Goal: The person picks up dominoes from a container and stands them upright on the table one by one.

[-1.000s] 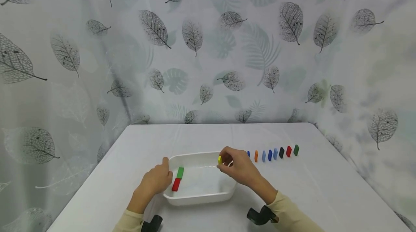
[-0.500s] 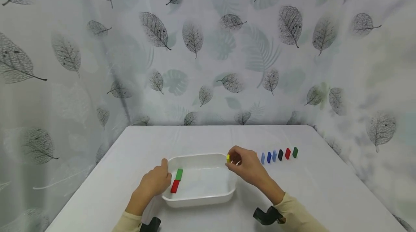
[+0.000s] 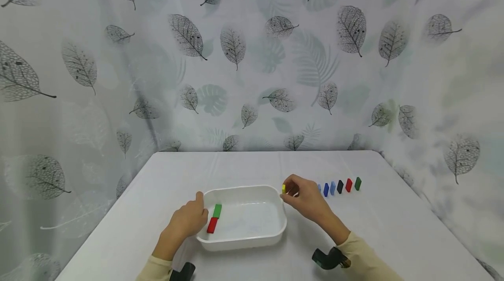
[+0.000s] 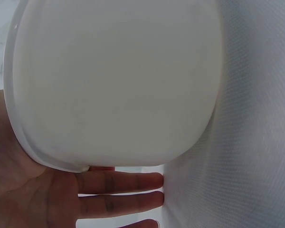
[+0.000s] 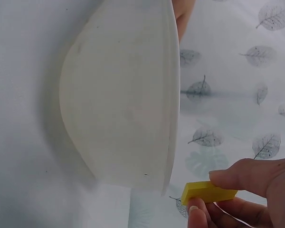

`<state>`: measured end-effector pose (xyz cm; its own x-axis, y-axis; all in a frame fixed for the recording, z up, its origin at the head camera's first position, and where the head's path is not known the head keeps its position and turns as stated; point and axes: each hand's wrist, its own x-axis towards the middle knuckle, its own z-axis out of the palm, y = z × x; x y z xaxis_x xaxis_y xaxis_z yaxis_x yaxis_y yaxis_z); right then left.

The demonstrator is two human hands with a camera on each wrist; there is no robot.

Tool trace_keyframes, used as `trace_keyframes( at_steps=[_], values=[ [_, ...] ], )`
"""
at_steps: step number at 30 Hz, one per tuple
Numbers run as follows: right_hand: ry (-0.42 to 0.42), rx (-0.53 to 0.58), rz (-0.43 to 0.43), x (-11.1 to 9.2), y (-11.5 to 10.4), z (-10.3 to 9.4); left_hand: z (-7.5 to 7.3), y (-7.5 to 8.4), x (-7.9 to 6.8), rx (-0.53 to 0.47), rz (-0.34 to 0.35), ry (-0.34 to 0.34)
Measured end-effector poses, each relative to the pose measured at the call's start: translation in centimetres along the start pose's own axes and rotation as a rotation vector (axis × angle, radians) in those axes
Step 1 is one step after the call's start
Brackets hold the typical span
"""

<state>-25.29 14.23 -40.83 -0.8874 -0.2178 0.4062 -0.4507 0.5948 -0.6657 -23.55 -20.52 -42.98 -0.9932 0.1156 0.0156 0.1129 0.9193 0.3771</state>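
Between thumb and fingers, my right hand (image 3: 305, 195) pinches a small yellow block (image 3: 283, 189), held just beyond the white tray's back right corner. The right wrist view shows the yellow block (image 5: 209, 192) lengthwise, thumb on top and fingertips beneath. My left hand (image 3: 188, 217) holds the left end of the white tray (image 3: 244, 244) at its rim. In the left wrist view, fingers (image 4: 121, 204) of that hand extend straight beside the outer wall, with the thumb hidden. Inside the tray, at the left, a green block (image 3: 217, 211) and a red block (image 3: 212, 225) lie end to end.
Right of my right hand stands a row of upright blocks: blue ones (image 3: 326, 190), a black one (image 3: 340, 187), a red one (image 3: 348, 184) and a dark green one (image 3: 358, 183). My hand hides the row's left end. A leaf-patterned curtain (image 3: 252, 66) surrounds the white table (image 3: 393, 237).
My right hand has carried the yellow block rightward, from over the tray to beyond its right rim, and now covers the left end of the row. The left hand stays put.
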Motion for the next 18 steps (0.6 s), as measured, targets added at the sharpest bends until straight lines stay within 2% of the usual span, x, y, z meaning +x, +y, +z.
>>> trace_keyframes(
  at_steps=[18],
  values=[
    [-0.028,-0.001,0.097,-0.6,1.8,-0.2,0.0,0.0,0.0,-0.001,-0.006,0.001]
  ],
)
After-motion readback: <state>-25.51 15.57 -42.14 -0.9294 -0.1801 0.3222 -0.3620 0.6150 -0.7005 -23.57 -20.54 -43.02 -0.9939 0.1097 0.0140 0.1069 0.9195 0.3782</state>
